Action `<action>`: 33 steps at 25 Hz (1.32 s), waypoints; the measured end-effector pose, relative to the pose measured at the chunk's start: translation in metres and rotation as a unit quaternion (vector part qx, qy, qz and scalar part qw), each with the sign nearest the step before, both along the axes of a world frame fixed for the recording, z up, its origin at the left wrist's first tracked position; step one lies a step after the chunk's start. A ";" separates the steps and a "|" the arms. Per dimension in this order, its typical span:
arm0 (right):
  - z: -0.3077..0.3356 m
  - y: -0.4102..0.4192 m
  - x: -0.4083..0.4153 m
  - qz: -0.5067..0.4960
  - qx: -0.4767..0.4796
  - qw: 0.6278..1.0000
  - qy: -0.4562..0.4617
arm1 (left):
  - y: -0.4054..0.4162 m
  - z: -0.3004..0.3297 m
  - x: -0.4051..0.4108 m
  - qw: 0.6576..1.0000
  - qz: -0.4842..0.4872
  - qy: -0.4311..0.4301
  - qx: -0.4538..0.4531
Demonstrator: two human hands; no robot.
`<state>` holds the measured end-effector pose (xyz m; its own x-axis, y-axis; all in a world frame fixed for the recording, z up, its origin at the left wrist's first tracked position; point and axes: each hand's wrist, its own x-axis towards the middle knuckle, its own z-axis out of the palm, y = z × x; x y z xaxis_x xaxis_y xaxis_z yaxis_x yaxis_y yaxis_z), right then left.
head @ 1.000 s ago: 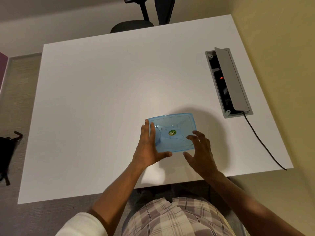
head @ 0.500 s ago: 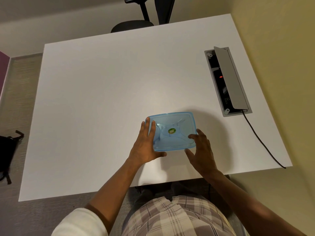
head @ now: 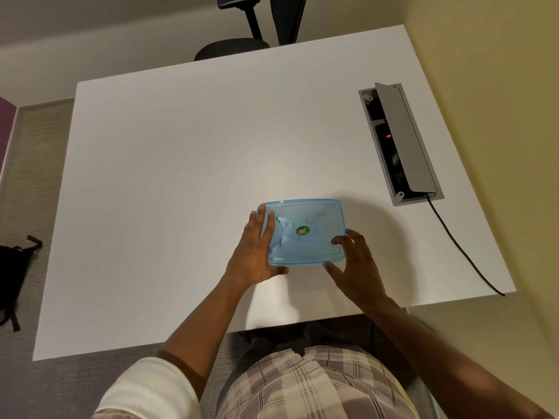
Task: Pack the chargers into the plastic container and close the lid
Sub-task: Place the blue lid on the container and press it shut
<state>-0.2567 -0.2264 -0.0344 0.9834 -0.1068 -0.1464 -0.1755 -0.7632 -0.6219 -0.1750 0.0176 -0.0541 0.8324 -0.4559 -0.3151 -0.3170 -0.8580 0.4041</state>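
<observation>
From the head camera, the blue plastic container sits on the white table close to the near edge, a little right of the middle, and its lid is already on top, the round green sticker showing at its centre. Compare a second ago: the box has slid a touch farther from the near edge and now lies squarer to it, so the hands have been nudging it into place rather than lifting it. The left hand lies along the container's left side, fingers flat over the lid's left rim and thumb tucked against the near wall, so it grips the box. The right hand is spread open at the near right corner, one fingertip touching the lid's right edge and the thumb just off the near wall; it presses and steadies rather than clamps. No chargers lie anywhere on the table, and I cannot make them out through the tinted plastic, so they are presumably packed inside. By my reading this is the closing step, nearly done: what remains is pressing the rim down all round, and the far right corner, which neither hand reaches, is where a gap could stay. At the right edge the open cable hatch and its black cord stay well apart from the action.
</observation>
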 end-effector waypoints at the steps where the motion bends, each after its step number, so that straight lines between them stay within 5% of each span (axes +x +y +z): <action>1: 0.000 -0.001 0.001 -0.005 0.007 1.000 -0.001 | 0.000 0.000 0.000 1.000 -0.001 -0.002 0.007; 7: -0.005 0.003 0.028 -0.075 0.017 0.997 -0.029 | -0.004 -0.001 -0.002 0.995 -0.028 -0.047 0.081; 19: -0.031 0.034 0.058 0.009 -0.107 0.994 -0.013 | -0.022 -0.002 0.021 0.998 0.047 -0.051 -0.005; 33: -0.037 0.016 0.099 0.118 -0.160 0.980 -0.005 | -0.039 -0.022 0.030 0.993 0.095 -0.055 0.035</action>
<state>-0.1580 -0.2107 -0.0716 0.9877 0.0841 -0.1320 0.0339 -0.9382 -0.3443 -0.1454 -0.0212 -0.0760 0.9323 -0.2679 -0.2431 -0.1860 -0.9314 0.3130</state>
